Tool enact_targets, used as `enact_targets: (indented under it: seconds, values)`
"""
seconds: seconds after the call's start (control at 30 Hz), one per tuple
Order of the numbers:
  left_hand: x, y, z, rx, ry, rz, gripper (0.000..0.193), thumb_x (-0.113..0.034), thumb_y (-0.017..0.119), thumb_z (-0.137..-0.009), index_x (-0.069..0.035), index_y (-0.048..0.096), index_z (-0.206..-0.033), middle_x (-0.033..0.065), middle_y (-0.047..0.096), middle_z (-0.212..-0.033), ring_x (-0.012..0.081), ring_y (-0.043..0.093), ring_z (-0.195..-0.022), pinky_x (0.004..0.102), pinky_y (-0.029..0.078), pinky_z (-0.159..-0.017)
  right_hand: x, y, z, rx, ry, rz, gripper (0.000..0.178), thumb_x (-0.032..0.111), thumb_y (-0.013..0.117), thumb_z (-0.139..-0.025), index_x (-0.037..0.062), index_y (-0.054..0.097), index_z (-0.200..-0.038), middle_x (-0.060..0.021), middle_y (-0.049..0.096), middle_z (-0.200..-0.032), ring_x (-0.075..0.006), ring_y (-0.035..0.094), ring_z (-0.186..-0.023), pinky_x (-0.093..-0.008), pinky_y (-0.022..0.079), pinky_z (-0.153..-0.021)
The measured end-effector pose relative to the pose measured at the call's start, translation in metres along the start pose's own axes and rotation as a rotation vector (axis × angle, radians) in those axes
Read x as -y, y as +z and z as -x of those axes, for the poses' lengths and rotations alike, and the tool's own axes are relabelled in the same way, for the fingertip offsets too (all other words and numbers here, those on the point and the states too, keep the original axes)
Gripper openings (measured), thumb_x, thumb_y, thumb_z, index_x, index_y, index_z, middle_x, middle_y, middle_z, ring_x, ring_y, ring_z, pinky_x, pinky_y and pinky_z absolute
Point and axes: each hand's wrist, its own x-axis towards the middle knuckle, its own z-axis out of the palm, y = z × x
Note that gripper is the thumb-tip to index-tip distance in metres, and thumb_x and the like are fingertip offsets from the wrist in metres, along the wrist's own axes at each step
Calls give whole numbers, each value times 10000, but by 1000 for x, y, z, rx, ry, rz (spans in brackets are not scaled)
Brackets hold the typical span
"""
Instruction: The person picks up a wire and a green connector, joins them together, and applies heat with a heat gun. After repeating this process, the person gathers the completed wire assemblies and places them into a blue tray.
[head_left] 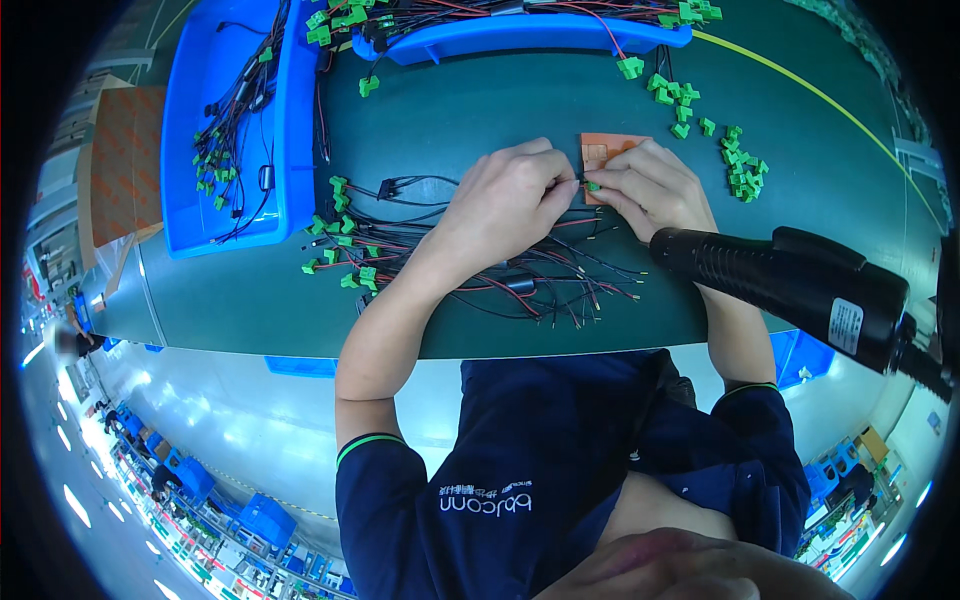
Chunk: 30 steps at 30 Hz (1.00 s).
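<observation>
A: Nearest?
B: Black power screwdriver point(790, 285), over right forearm point(740, 350). Then black-and-red cables point(520, 284), loose bundle on green table point(450, 100).
A: Grips?
B: Left hand point(510, 195): thumb and finger pinched tight, seemingly on thin dark wire point(579, 178), too small to confirm. Right hand point(655, 185): fingertips closed round green connector point(593, 186), at orange block point(600, 140), near left corner.
A: Farther?
B: Blue bin point(300, 130), more cables point(240, 110) inside, left. Blue tray point(540, 38) straight ahead. Loose green connectors point(743, 170), right.

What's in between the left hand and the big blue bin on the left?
Black and red wires with green connectors lie on the table between the left hand and the blue bin, in the head view.
</observation>
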Motion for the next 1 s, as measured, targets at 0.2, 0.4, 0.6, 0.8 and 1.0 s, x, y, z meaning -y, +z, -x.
enact_targets:
  seconds: [0.2, 0.4, 0.6, 0.8, 1.0]
  values:
    - [-3, 2, -2, -10, -1, -91, 128, -122, 699, -947, 5, 712, -931, 144, 646, -842, 347, 658, -726, 448, 489, -654, -5, -12, 1, 71, 35, 42, 370, 107, 840, -779, 82, 735, -1133, -81, 689, -1002, -291, 666, -984, -407, 548, -843]
    - [3, 1, -4, 25, -15, -68, 120, -133, 710, -939, -15, 725, -935, 123, 659, -835, 323, 666, -716, 426, 488, -645, 24, -58, -1, -629, 122, -965, 847, 429, 777, -950, 84, 336, -1585, -203, 671, -1029, -300, 678, -971, -482, 564, -835]
    - [4, 0, -4, 40, -29, -55, 111, -128, 715, -937, -18, 726, -920, 115, 663, -831, 300, 679, -715, 414, 493, -640, 53, -64, -8, -556, 59, -830, 791, 456, 734, -981, 33, 351, -1529, -146, 610, -793, -208, 556, -563, -406, 540, -603]
    - [6, 3, -2, -14, 1, -56, 102, -122, 718, -927, -21, 726, -917, 117, 663, -831, 315, 676, -717, 422, 496, -641, 45, -36, -39, -390, -127, -1103, 496, 271, 740, -995, 86, 395, -1300, -76, 515, -666, -138, 456, -517, -312, 422, -499]
    - [6, 4, -2, -34, -1, -65, 103, -126, 717, -920, -24, 725, -909, 121, 664, -834, 341, 670, -735, 445, 498, -648, 43, -29, -49, -405, -96, -1141, 248, 66, 572, -1032, 105, 409, -1215, -63, 489, -661, -128, 437, -513, -314, 420, -499]
